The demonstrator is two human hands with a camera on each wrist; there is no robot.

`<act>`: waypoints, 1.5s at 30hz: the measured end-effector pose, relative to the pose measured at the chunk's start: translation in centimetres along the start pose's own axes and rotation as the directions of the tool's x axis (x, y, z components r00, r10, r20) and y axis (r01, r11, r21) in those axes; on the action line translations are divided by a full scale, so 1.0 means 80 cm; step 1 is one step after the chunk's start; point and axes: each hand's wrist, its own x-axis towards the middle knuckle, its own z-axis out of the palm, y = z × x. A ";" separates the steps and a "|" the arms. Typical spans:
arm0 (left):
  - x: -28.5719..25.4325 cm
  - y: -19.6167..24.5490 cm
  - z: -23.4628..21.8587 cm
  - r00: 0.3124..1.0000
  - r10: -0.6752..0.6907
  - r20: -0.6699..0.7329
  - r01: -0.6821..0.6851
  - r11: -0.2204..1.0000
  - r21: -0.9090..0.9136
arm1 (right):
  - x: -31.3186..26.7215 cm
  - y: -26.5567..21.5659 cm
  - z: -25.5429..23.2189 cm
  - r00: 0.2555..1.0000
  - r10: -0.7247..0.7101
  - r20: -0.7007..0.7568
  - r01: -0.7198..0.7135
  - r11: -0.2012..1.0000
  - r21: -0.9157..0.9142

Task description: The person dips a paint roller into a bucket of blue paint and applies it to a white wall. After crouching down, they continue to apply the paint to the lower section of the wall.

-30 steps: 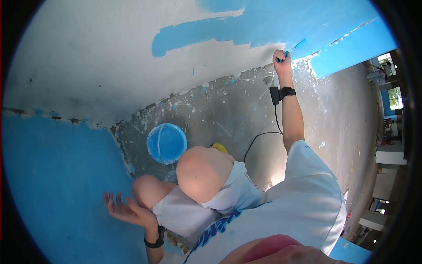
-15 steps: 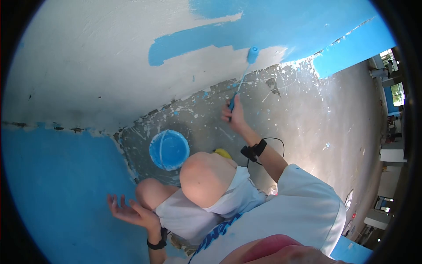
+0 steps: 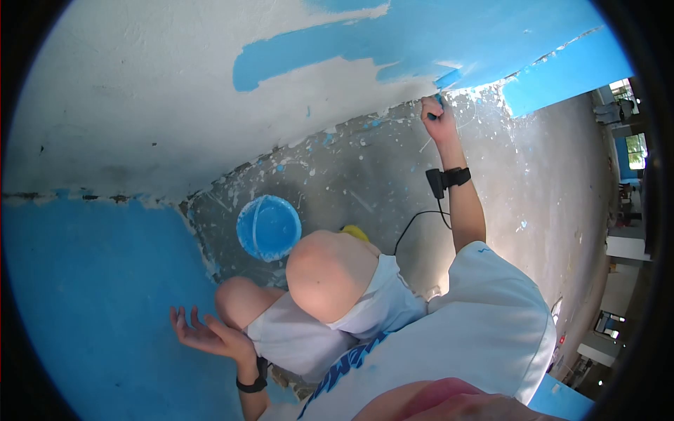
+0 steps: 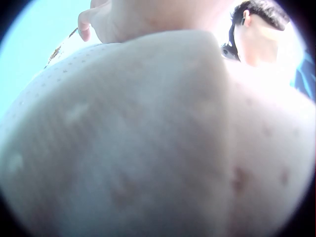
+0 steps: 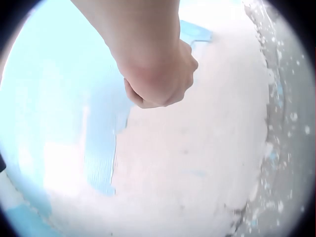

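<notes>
In the head view my right hand (image 3: 437, 119) grips the handle of a paint roller, arm stretched out toward the wall's lower edge. The blue roller head (image 3: 448, 78) lies against the wall (image 3: 161, 84), where blue paint meets the pale part. From the right wrist, my fist (image 5: 163, 84) hides most of the handle, and the roller (image 5: 195, 33) shows beyond it. My left hand (image 3: 210, 339) holds nothing; its fingers are loosely bent, palm up, beside my knee. In the left wrist view only a bit of that hand (image 4: 91, 22) appears.
A bucket (image 3: 247, 251) with blue paint and a raised handle stands on the paint-spattered floor (image 3: 337, 175) before my knees. A blue wall (image 3: 91, 281) rises at the left. A black cable (image 3: 411, 223) hangs from my right wrist. Something yellow (image 3: 356, 231) peeks out behind my knee.
My right hand pulled the roller back and left, the roller then swept right along the wall's lower part. A fresh blue streak shows there. The left hand has stayed in place.
</notes>
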 end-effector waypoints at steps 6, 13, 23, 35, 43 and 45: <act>0.002 0.000 0.000 1.000 -0.001 0.011 0.002 1.000 -0.027 | 0.035 -0.141 -0.038 0.988 -0.140 -0.072 0.128 0.979 -0.157; 0.005 0.004 0.001 1.000 -0.010 0.016 0.010 1.000 0.007 | 0.035 -0.087 -0.038 0.945 -0.318 -0.081 0.255 0.867 -0.427; 0.014 -0.003 0.015 0.997 0.018 0.071 -0.019 1.000 0.011 | -0.052 0.105 -0.093 0.899 -0.307 -0.312 -0.043 0.648 -0.760; 0.009 -0.006 0.000 0.999 -0.032 0.034 0.032 0.999 0.018 | -0.016 0.093 -0.081 0.956 -0.207 -0.208 0.081 0.868 -0.490; 0.010 -0.009 0.003 0.999 -0.021 0.036 0.022 1.000 -0.022 | 0.035 -0.091 -0.007 0.950 -0.266 -0.162 0.188 0.905 -0.382; 0.011 -0.006 0.002 0.999 -0.021 0.046 0.022 0.999 -0.027 | 0.028 -0.097 -0.015 0.947 -0.257 -0.192 0.167 0.905 -0.390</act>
